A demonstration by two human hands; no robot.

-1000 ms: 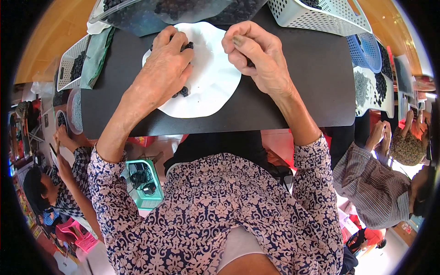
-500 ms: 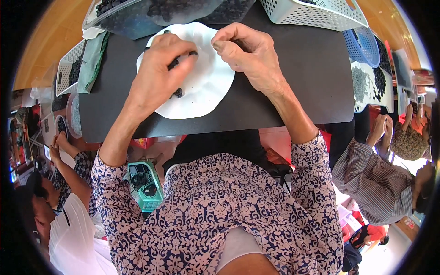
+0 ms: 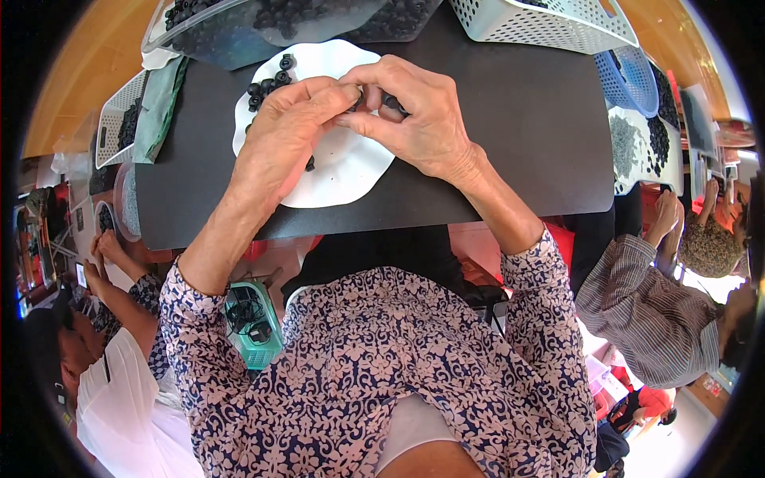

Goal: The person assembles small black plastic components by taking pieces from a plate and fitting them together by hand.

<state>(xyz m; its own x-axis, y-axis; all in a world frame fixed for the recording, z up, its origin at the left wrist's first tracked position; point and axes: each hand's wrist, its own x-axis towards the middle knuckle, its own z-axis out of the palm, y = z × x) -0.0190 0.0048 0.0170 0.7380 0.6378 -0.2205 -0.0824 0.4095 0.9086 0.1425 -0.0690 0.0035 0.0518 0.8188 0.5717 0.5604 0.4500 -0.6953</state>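
With the clock face centred on the white wavy-edged plate, the fingertips of both hands meet at about two o'clock. The left hand covers much of the plate's nine o'clock side, so whatever lies beneath it cannot be seen. Its thumb and forefinger are pinched narrow, against those of the right hand, on a small dark piece; only a sliver shows, and which hand bears it is hard to tell. The right fingers curl inward around further dark pieces, partly masked, their number unclear.

On the plate, a loose cluster of black pieces sits between ten and eleven o'clock, near the left knuckles. One single piece lies at six o'clock, just beside the left hand, which partly covers it.

At eleven o'clock on the dark worktop, a clear tub of black pieces is cut off by the upper edge; its cloudy wall blurs the contents. A white perforated basket at two o'clock is also cropped. Just before three, a blue basket is warped by the lens, its contents mostly hidden.
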